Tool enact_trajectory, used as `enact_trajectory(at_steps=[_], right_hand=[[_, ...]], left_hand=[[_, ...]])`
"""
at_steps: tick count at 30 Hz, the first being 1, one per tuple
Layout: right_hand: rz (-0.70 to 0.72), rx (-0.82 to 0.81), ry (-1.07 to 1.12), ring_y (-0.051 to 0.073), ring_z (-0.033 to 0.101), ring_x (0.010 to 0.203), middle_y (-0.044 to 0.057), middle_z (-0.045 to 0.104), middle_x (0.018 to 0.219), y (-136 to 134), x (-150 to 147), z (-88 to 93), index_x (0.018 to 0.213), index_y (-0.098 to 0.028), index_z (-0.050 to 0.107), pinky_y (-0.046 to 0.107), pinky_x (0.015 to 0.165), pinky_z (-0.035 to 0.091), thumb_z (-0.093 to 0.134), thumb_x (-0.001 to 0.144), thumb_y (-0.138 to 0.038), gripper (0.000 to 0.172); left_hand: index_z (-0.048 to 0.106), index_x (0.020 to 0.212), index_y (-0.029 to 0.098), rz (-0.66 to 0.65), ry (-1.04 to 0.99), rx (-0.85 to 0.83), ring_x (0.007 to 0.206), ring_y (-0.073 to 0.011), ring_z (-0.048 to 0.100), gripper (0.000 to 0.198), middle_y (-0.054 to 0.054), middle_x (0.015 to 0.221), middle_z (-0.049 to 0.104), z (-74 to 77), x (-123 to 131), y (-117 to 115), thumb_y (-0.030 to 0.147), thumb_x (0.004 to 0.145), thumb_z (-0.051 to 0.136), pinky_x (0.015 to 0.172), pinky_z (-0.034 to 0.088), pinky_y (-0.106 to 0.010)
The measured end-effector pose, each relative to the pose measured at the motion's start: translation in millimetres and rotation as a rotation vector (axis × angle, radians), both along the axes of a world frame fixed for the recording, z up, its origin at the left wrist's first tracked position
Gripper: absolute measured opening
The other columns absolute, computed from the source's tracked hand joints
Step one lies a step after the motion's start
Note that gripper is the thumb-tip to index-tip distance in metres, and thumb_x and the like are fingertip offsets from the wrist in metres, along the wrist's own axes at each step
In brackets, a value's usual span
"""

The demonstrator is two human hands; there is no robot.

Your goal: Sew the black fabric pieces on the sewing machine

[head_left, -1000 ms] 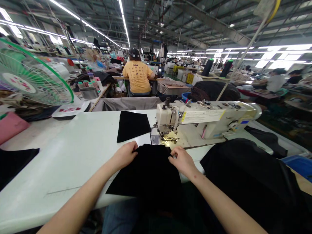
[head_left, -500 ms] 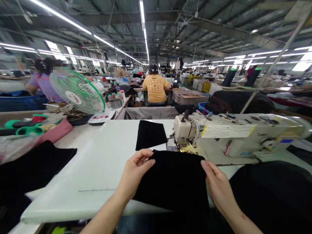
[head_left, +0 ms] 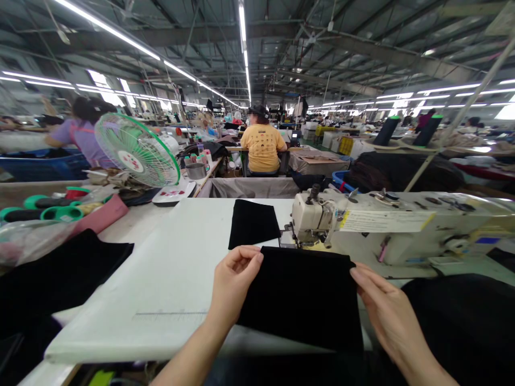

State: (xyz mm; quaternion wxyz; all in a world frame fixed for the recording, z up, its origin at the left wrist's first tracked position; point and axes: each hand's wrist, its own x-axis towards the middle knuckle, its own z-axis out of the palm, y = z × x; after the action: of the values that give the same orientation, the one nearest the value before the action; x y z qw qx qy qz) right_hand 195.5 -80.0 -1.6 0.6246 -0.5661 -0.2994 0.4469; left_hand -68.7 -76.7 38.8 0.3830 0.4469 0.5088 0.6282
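Both hands sit wider apart than in the earlier frame, and the soft black fabric panel [head_left: 300, 300] now spans flat between them, raised off the table. My left hand [head_left: 236, 279] pinches the panel's upper left corner between thumb and fingertips, closed firmly on the cloth. My right hand [head_left: 392, 305] is spread more openly, its fingers [head_left: 364, 279] laid along the panel's right edge. The thumb is hidden behind the cloth, so I infer a pinch only from how the panel stays up. The panel's upper edge runs almost straight across from hand to hand, roughly parallel to the long white sewing table [head_left: 132, 316], and the cloth falls toward my body. That edge lies just in front of the cream industrial sewing machine [head_left: 314, 217]. My right hand is below the machine's long arm, while my left hand is just in front of a second black fabric panel [head_left: 254, 224] lying flat on the table.
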Motion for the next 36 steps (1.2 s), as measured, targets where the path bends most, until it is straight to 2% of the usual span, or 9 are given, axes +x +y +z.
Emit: enact_trajectory(at_steps=[4, 10, 15, 19, 22, 25, 31, 36], right_hand=[[-0.003, 0.036, -0.021, 0.033, 0.06, 0.125, 0.009, 0.073, 0.12, -2.0, -3.6, 6.4, 0.072, -0.022, 0.082, 0.033, 0.098, 0.054, 0.091, 0.052, -0.049, 0.036], [-0.031, 0.036, 0.015, 0.033, 0.064, 0.116, 0.008, 0.076, 0.111, -2.7, -4.7, 6.0, 0.073, -0.022, 0.081, 0.033, 0.09, 0.057, 0.093, 0.049, -0.045, 0.035], [0.003, 0.059, 0.083, 0.022, 0.069, 0.097, 0.005, 0.077, 0.099, -4.7, -5.1, 9.9, 0.071, -0.02, 0.079, 0.026, 0.084, 0.055, 0.095, 0.049, -0.041, 0.034], [0.106, 0.118, 0.173, 0.015, 0.065, 0.079, 0.0, 0.074, 0.081, -7.9, -7.9, 18.8, 0.076, -0.021, 0.078, 0.025, 0.08, 0.052, 0.095, 0.053, -0.038, 0.034], [0.121, 0.158, 0.192, 0.015, 0.064, 0.084, 0.0, 0.074, 0.089, -5.8, -7.9, 23.4, 0.074, -0.021, 0.077, 0.026, 0.084, 0.049, 0.094, 0.056, -0.037, 0.03], [0.134, 0.178, 0.188, 0.017, 0.064, 0.095, 0.002, 0.074, 0.102, -3.7, -5.6, 23.8, 0.074, -0.02, 0.078, 0.029, 0.09, 0.047, 0.093, 0.059, -0.037, 0.027], [0.144, 0.161, 0.261, 0.015, 0.062, 0.079, 0.0, 0.073, 0.079, -2.6, -3.7, 19.9, 0.083, -0.019, 0.079, 0.031, 0.084, 0.047, 0.093, 0.06, -0.038, 0.033], [0.116, 0.203, 0.254, 0.013, 0.059, 0.076, -0.001, 0.071, 0.077, -1.8, -4.1, 19.4, 0.078, -0.018, 0.076, 0.028, 0.079, 0.046, 0.092, 0.062, -0.036, 0.029]], left_hand=[[0.066, 0.066, 0.019, 0.015, 0.019, 0.038, 0.082, -0.0172, 0.066, 0.017, -0.004, 0.087, 0.07, 0.1, 1.6, -0.4, 0.032, 0.072, 0.076, 0.076, 0.054, -0.027], [0.063, 0.065, 0.019, 0.043, 0.046, 0.061, 0.08, -0.0166, 0.066, 0.018, -0.004, 0.086, 0.069, 0.0, 2.2, -0.2, 0.031, 0.073, 0.073, 0.074, 0.054, -0.026], [0.062, 0.071, 0.019, 0.067, 0.015, 0.065, 0.078, -0.015, 0.066, 0.019, -0.002, 0.082, 0.069, -4.1, -1.2, 4.5, 0.03, 0.07, 0.078, 0.074, 0.054, -0.025], [0.063, 0.081, 0.021, 0.078, -0.063, 0.042, 0.081, -0.0145, 0.067, 0.032, 0.002, 0.08, 0.069, -11.1, -7.7, 8.6, 0.031, 0.062, 0.086, 0.077, 0.055, -0.023], [0.064, 0.081, 0.022, 0.083, -0.089, -0.004, 0.082, -0.0143, 0.066, 0.035, 0.004, 0.08, 0.068, -13.6, -10.4, 10.1, 0.034, 0.058, 0.088, 0.079, 0.055, -0.022], [0.064, 0.078, 0.024, 0.094, -0.105, -0.041, 0.085, -0.0172, 0.067, 0.035, 0.004, 0.079, 0.069, -11.5, -9.2, 7.1, 0.034, 0.055, 0.089, 0.081, 0.056, -0.027], [0.064, 0.076, 0.028, 0.107, -0.09, -0.048, 0.088, -0.0227, 0.068, 0.033, 0.002, 0.081, 0.072, -12.3, -8.1, 5.2, 0.029, 0.053, 0.088, 0.083, 0.059, -0.035], [0.065, 0.074, 0.028, 0.114, -0.094, -0.019, 0.086, -0.0174, 0.068, 0.033, 0.005, 0.078, 0.071, -16.0, -11.1, 7.9, 0.026, 0.05, 0.087, 0.089, 0.056, -0.028]])
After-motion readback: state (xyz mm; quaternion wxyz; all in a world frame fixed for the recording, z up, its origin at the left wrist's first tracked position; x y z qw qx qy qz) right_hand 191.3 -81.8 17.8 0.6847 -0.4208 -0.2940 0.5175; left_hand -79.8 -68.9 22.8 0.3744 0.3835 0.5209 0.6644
